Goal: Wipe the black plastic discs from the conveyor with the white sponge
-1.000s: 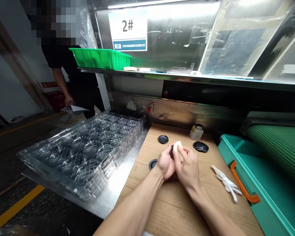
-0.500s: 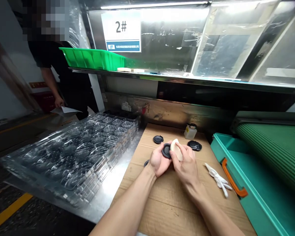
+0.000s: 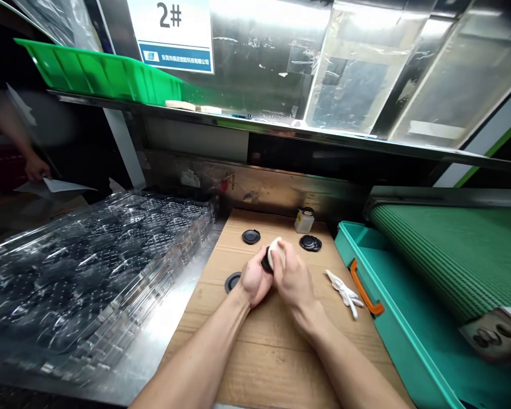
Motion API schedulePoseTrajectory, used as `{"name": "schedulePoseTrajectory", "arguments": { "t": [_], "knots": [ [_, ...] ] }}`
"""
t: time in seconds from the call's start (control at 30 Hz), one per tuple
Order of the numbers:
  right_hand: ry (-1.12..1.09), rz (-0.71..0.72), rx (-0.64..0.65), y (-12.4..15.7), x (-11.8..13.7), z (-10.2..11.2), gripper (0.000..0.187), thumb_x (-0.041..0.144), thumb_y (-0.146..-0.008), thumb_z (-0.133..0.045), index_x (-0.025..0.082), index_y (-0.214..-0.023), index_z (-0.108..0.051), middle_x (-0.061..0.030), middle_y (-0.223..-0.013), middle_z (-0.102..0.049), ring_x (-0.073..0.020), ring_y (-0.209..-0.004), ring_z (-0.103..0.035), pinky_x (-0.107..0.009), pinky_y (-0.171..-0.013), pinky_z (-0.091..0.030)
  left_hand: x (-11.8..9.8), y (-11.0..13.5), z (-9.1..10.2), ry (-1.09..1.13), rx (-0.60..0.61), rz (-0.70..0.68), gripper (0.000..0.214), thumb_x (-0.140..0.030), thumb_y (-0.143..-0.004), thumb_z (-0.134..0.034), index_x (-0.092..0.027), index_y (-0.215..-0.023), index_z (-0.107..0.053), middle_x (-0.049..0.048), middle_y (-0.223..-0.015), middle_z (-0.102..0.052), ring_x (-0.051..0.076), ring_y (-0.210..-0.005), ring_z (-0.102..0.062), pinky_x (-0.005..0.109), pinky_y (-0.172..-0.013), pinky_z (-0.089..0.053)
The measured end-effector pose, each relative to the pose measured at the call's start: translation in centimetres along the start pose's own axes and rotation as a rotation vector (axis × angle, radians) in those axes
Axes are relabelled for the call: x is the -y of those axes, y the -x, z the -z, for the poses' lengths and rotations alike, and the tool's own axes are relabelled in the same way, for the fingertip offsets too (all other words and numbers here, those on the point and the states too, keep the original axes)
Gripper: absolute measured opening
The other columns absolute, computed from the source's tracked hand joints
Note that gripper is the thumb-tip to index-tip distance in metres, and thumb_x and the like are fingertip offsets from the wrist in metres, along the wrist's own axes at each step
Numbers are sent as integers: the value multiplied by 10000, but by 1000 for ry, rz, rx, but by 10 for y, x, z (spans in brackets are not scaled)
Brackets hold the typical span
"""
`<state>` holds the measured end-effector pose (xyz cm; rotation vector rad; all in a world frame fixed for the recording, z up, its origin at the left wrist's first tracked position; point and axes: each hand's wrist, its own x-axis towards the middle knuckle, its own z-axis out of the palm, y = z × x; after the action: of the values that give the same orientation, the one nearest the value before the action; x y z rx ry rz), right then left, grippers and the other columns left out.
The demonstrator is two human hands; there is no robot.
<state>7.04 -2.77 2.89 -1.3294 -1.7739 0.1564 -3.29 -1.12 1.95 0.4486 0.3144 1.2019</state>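
My left hand (image 3: 254, 280) is closed round a black round cap (image 3: 266, 262), only its edge showing. My right hand (image 3: 293, 278) presses a small white wad of cloth (image 3: 275, 250) against that cap. Both hands hover over the cardboard sheet (image 3: 276, 341) on the bench. Three more black caps lie on the cardboard: one at the far left (image 3: 251, 236), one at the far right (image 3: 310, 243), and one beside my left wrist (image 3: 232, 281).
A small bottle (image 3: 304, 220) stands at the cardboard's back edge. A white glove (image 3: 344, 292) lies right of my hands, next to a teal bin (image 3: 392, 341) with an orange handle. Stacked clear blister trays (image 3: 89, 267) fill the left. Another person's hand (image 3: 36, 168) holds paper far left.
The camera has swung right and down, so the other person has slid almost out of view. My hands have closed tighter on the cap, hiding most of it.
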Motion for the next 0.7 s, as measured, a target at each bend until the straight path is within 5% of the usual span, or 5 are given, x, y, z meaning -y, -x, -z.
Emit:
{"name": "schedulePoseTrajectory", "arguments": {
  "t": [0.17,0.53,0.7],
  "knots": [
    [114,22,52,-5,-3,1,386,378,-985,-372,180,-1300,-478,-134,-1097,-680,-264,-893,-683,-332,-694,-520,1,0,-1,-41,-32,-27,360,-338,-953,-484,-145,-1216,-637,100,-1292,-632,250,-1262,-532,374,-1128,-364],
    [28,-12,115,-3,-17,11,287,346,-940,-486,261,-1171,-634,-47,-1055,-700,-196,-916,-663,-269,-801,-493,-3,-4,3,-107,-116,-51,365,-333,-958,-469,-131,-1242,-580,145,-1324,-601,251,-1210,-573,406,-1070,-425],
    [-63,68,364,-9,-18,24,284,353,-906,-541,271,-1133,-690,-18,-995,-732,-187,-862,-676,-255,-771,-485,-10,-2,6,-193,-136,13,409,-347,-944,-489,-125,-1283,-540,175,-1315,-602,274,-1137,-619,433,-1001,-473]
  ]
}}
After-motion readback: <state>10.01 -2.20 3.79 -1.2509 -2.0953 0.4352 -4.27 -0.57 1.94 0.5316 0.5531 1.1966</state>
